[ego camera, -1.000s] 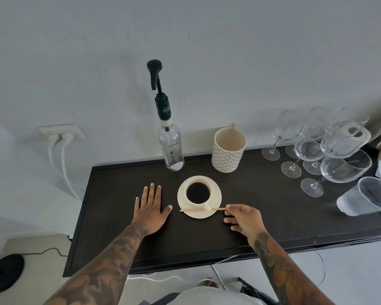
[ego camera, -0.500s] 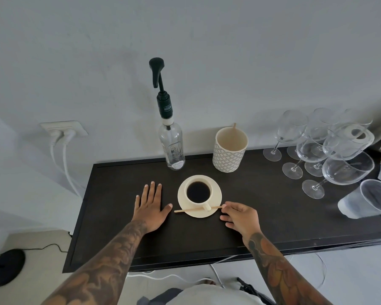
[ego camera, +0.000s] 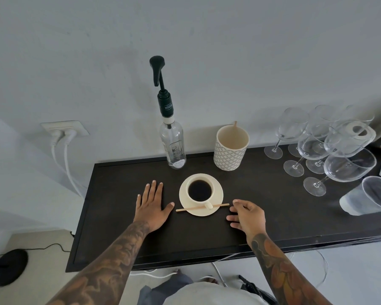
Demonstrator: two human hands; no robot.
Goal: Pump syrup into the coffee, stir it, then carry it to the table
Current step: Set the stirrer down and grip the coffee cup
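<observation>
A cream cup of black coffee point(ego camera: 200, 190) stands on a cream saucer point(ego camera: 217, 190) in the middle of the dark sideboard point(ego camera: 119, 238). A wooden stir stick point(ego camera: 191, 208) lies across the saucer's near rim. Behind it stands a clear glass syrup bottle point(ego camera: 173, 146) with a dark pump head. My left hand point(ego camera: 152, 205) rests flat on the top just left of the saucer, fingers spread. My right hand point(ego camera: 246, 216) hovers just right of the stick's end, fingers loosely curled, holding nothing.
A patterned cream holder point(ego camera: 230, 150) with one stick stands right of the bottle. Several wine glasses point(ego camera: 317, 150) and a plastic cup point(ego camera: 372, 194) crowd the right end. A wall socket with two white cables point(ego camera: 62, 133) is at the left. A black round object point(ego camera: 8, 266) lies on the floor.
My right hand has let go of the stir stick, which now lies across the saucer, and drawn slightly back to the right. My left hand has stayed flat.
</observation>
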